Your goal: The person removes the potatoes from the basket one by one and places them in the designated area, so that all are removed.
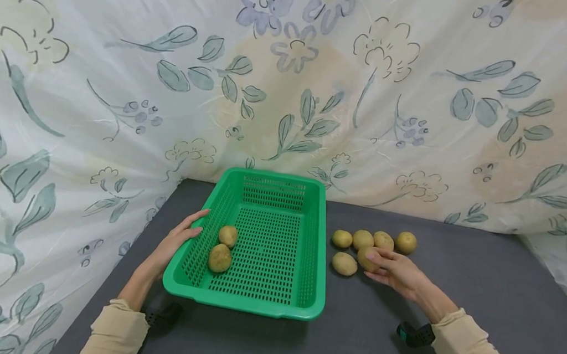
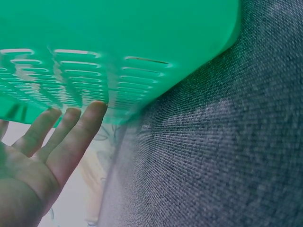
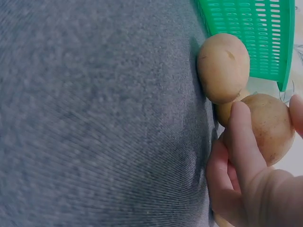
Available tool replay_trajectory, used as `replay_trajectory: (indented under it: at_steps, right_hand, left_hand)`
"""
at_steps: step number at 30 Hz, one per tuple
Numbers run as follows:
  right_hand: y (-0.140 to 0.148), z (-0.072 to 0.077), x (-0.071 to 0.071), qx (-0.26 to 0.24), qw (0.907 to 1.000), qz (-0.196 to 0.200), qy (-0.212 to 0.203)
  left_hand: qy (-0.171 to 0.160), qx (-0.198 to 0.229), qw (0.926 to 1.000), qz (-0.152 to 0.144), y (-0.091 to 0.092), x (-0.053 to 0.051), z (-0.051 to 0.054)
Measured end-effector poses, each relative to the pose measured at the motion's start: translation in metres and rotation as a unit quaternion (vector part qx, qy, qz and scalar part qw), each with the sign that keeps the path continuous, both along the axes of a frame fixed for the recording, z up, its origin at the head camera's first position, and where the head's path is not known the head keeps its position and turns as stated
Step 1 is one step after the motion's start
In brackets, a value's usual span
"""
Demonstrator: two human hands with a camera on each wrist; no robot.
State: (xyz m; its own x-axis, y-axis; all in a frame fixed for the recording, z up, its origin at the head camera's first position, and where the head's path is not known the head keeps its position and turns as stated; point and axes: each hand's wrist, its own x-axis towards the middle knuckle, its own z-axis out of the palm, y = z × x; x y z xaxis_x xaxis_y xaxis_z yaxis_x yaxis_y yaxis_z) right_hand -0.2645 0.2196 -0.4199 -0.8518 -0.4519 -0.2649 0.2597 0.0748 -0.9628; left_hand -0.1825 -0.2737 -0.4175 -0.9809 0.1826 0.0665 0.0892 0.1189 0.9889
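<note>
A green plastic basket (image 1: pixel 243 301) stands on the dark cloth, with two potatoes (image 1: pixel 220 258) inside near its left wall. My left hand (image 1: pixel 174 246) rests against the basket's left side, its fingers extended along the slotted wall (image 2: pixel 80 66) in the left wrist view. To the right of the basket, my right hand (image 1: pixel 398 272) holds a potato (image 1: pixel 367 258) between thumb and fingers; the right wrist view shows this potato (image 3: pixel 267 127) close up. Beside it lies an oval potato (image 1: pixel 344 264), and several more potatoes (image 1: pixel 363 240) form a row just behind.
The dark cloth-covered table (image 1: pixel 351 338) extends around the basket. Behind and at the left hangs a white curtain (image 1: pixel 288 116) with a flower and leaf pattern, reaching down to the table's edge.
</note>
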Motion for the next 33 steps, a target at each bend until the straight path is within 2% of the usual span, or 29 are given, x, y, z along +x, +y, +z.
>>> replay_trajectory:
  at_steps: [7,17,33]
  right_hand:
    - [-0.002,0.000,0.005,0.027,0.9994,0.005,0.018]
    - [-0.005,0.000,0.007,0.053,0.9983,-0.021,0.013]
    - [-0.011,-0.001,0.007,0.057,0.9975,-0.038,0.021]
  left_hand:
    - [-0.001,0.008,1.0000,-0.004,0.000,-0.001,0.000]
    - [0.008,-0.012,0.9999,0.006,0.000,-0.001,-0.001]
    - [0.004,-0.006,1.0000,0.001,0.001,0.000,0.000]
